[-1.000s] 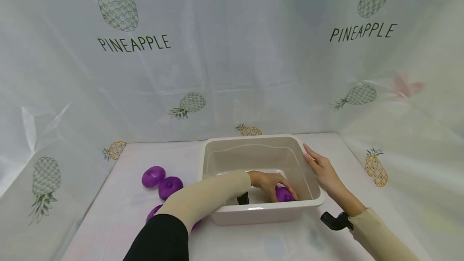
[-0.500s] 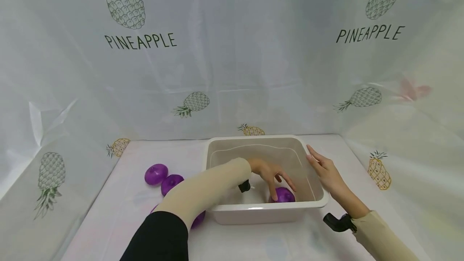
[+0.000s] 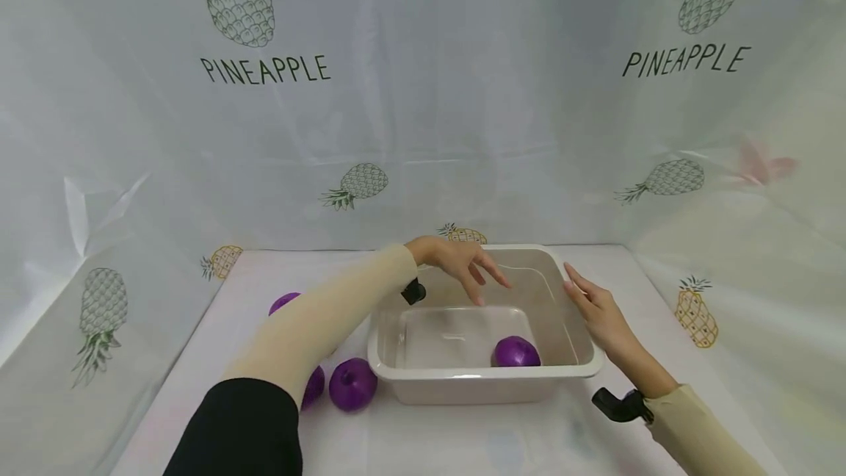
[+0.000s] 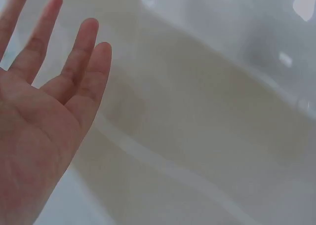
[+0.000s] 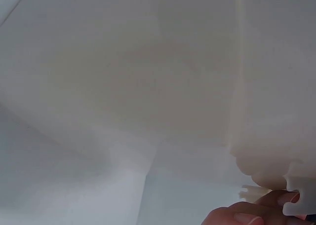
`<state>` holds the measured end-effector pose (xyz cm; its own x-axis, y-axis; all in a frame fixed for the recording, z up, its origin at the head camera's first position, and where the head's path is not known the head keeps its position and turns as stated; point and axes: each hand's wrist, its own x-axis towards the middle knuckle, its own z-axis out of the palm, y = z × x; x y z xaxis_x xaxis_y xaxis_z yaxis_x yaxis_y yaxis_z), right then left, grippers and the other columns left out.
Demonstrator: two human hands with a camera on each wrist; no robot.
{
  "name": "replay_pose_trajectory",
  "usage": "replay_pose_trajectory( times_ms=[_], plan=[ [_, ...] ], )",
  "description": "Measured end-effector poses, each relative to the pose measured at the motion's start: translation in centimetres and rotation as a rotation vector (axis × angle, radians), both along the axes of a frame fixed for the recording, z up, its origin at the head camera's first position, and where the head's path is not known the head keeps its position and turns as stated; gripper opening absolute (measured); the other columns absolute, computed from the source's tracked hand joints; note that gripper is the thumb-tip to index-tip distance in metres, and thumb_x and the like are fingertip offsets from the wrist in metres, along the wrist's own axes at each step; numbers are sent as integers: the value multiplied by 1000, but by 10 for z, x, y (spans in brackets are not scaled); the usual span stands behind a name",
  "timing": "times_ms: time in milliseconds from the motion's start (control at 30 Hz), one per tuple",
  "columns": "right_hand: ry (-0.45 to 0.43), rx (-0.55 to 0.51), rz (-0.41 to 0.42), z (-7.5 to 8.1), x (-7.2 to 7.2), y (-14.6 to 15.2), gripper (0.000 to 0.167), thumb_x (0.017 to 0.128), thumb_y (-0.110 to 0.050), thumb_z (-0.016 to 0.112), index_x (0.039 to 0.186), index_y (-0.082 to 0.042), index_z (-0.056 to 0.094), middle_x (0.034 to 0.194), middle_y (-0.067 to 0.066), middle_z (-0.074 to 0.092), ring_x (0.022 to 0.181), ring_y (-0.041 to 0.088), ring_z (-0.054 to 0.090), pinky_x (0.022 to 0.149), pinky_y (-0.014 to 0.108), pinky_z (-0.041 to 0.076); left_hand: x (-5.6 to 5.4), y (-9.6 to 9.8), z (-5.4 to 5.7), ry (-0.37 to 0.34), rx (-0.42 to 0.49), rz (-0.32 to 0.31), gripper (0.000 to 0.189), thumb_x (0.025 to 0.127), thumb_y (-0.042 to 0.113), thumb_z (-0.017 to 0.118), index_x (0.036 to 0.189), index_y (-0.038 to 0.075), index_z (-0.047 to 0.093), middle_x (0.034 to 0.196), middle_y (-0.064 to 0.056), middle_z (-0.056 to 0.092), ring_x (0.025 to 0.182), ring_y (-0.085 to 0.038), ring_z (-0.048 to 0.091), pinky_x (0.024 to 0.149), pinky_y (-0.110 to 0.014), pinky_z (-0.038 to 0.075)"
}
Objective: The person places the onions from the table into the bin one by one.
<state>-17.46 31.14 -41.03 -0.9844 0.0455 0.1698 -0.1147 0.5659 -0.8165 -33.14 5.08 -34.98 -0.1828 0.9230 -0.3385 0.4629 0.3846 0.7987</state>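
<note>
A light beige plastic basin (image 3: 489, 372) stands on the table with one round, shiny purple onion (image 3: 517, 352) lying near its front right inside corner. Over the basin's back left part hovers my left hand (image 3: 454, 260), fingers spread and nothing in them; the left wrist view shows its bare palm (image 4: 37, 126) against the basin's pale wall. My right hand (image 3: 604, 320) touches the basin's right rim from outside with fairly straight fingers. In the right wrist view only some fingers (image 5: 232, 216) appear, low at the right, beside the basin's outer side (image 5: 197, 87).
Left of the basin lie more purple onions: one (image 3: 353, 385) close to its front left corner, another (image 3: 313, 388) partly behind the left sleeve (image 3: 330, 314), and one (image 3: 283, 303) farther back. A white sheet (image 3: 423, 116) printed with pineapples hangs behind the table.
My left hand has let go of the purple onion in the basin and risen back and to the left. The right hand stays at the rim. The head view has shifted slightly.
</note>
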Motion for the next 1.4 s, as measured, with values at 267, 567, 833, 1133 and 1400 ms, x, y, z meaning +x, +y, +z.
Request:
replay_pose_trajectory(
  times_ms=[267, 567, 833, 1133, 1400],
  plan=[
    [-2, 14, 3, 1, 1, 3, 53, 109, -28, 42, 154, -3, 30, 146, 31, 38, 124, 46, 49, 78, 9, 43, -17, -60, 35, -4, 176, 166, 57, 89, 7, 76, 141, 4, 55, 150, -8, 47, 130, -33, 52, 101, -31, 48],
    [17, 22, -8, 3, 3, 6, 52, 109, -26, 41, 153, 1, 31, 145, 33, 37, 123, 48, 47, 77, 6, 41, -33, -155, 44, 75, 219, 376, 54, 92, 14, 74, 143, 14, 55, 147, -6, 51, 129, -24, 53, 104, -40, 46],
    [-4, 10, -10, 3, 4, 5, 53, 109, -26, 41, 154, -1, 28, 147, 33, 36, 122, 48, 49, 78, 12, 46, -33, -237, 24, 82, 204, 573, 57, 92, 21, 74, 144, 11, 52, 152, -9, 44, 135, -31, 47, 111, -51, 36],
    [-20, -13, 6, -1, 1, 1, 53, 110, -26, 39, 154, -1, 27, 146, 32, 37, 120, 46, 51, 76, 12, 46, -24, -308, -25, 61, 226, 706, 59, 93, 21, 73, 147, 11, 50, 156, -10, 39, 142, -38, 35, 113, -62, 25],
    [6, 20, 25, -2, 0, -2, 52, 109, -23, 41, 154, 1, 28, 149, 30, 34, 124, 47, 47, 77, 10, 44, -7, -348, -73, -26, 234, 827, 67, 94, 21, 71, 153, 7, 40, 161, -13, 28, 147, -42, 18, 115, -65, 12]
  ],
)
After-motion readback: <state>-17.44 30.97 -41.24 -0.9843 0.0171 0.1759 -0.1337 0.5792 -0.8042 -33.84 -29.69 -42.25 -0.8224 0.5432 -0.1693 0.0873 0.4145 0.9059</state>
